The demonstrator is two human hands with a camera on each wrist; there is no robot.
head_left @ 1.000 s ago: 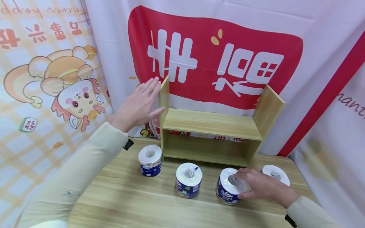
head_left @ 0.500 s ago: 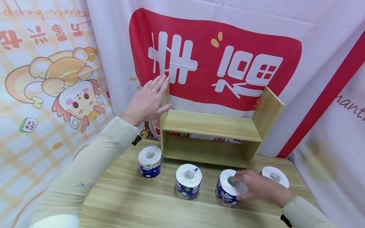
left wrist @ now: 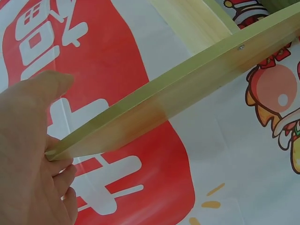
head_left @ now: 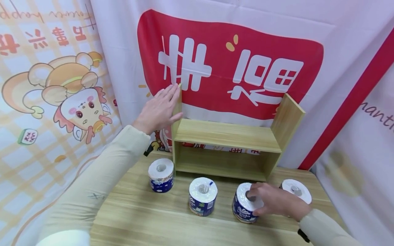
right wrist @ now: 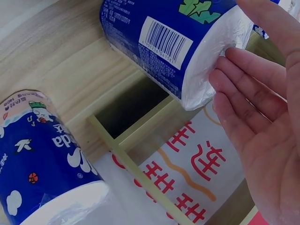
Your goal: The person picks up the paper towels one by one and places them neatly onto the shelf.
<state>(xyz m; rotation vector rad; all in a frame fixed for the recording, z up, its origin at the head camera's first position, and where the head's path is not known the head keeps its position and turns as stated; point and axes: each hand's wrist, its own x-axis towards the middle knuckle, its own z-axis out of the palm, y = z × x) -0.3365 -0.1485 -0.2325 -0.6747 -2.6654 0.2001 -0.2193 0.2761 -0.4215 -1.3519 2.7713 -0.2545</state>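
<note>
My left hand (head_left: 158, 111), fingers stretched out, rests against the upright left side panel (left wrist: 140, 115) of a small wooden shelf (head_left: 227, 135). In the left wrist view the panel's top corner meets the fingers, with the thumb apart from it. My right hand (head_left: 275, 198) is over the third roll of toilet paper (head_left: 241, 210) from the left, covering part of its top. The right wrist view has nearly straight fingertips (right wrist: 225, 77) at the roll's white end, by the core hole. This blue-wrapped roll stands upright on the table.
Two more upright toilet rolls, a left one (head_left: 161, 177) and a middle one (head_left: 203, 196), stand before the shelf. Another roll (head_left: 297, 189) is at the right, partly behind my right hand. All stand on the wooden table (head_left: 147, 218); printed cloth (head_left: 237, 68) hangs behind.
My left hand has shifted slightly right onto the shelf's side panel. My right hand has moved a little left over the third roll, while the rolls stay in place.
</note>
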